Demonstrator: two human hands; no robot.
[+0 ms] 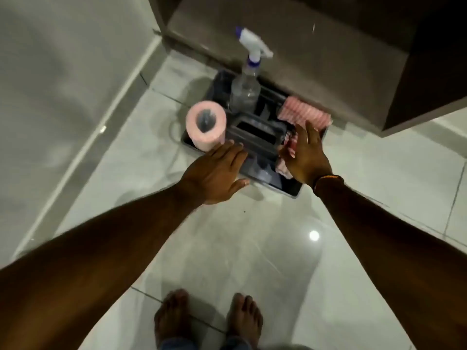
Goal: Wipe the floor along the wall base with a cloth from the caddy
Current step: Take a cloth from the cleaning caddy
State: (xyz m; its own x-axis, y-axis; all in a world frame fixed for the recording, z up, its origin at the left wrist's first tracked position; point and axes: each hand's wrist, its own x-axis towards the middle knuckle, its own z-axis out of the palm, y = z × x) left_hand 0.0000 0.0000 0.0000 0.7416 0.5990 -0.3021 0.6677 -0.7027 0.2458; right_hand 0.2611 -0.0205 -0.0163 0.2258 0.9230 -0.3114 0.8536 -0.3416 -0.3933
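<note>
Right of centre, a pink-and-white striped cloth (304, 113) fills the dark caddy (290, 189), seemingly folded; left hand (217, 173) and right hand (307, 152) hover open-fingered.

You find no readable text, label, brand or number anywhere here. The clear plastic spray bottle (244, 90) shows you none.

A dark caddy (290, 190) sits on the pale tiled floor (252, 248) against a brown cabinet base (290, 59). It holds a pink paper roll (206, 127), an upright clear spray bottle (246, 87) and a pink-striped cloth (303, 112). The left hand (214, 173) hovers flat over the caddy's near left edge. The right hand (307, 155), fingers (309, 130) spread, reaches over the cloth. Two bare feet (207, 319) stand below.
</note>
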